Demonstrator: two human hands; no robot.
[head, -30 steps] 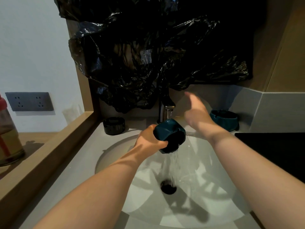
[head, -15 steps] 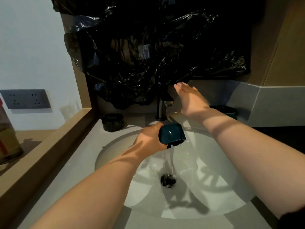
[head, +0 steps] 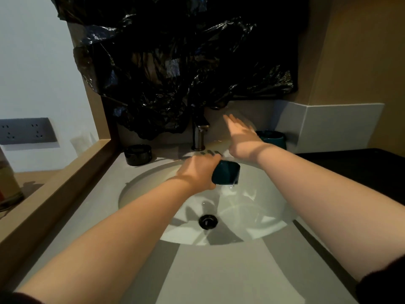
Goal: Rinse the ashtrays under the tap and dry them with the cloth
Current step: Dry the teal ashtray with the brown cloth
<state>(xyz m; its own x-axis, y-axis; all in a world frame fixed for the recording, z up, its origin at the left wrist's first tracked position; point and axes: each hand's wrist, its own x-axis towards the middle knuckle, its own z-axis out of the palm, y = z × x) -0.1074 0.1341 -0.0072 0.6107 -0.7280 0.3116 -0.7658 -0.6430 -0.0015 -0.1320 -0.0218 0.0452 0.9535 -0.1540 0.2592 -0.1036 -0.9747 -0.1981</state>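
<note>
Pale countertop (head: pixel 219 270) is ringing a white basin (head: pixel 252 216), with black plastic (head: pixel 175 62) hanging above the tap (head: pixel 199 137) at twelve o'clock. Over the basin the left hand (head: pixel 197 172) is gripping a teal ashtray (head: pixel 226 173) in curled fingers. The right hand (head: pixel 241 137) is reaching, fingers straight and holding nothing, just beside the tap, while a second teal ashtray (head: pixel 274 138) is sitting at two o'clock and a black ashtray (head: pixel 138 152) at ten.

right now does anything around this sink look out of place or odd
Yes: a crumpled black plastic bag is draped over the wall behind the white basin, hanging down to the top of the metal tap. Nothing looks spilled or broken.
</note>
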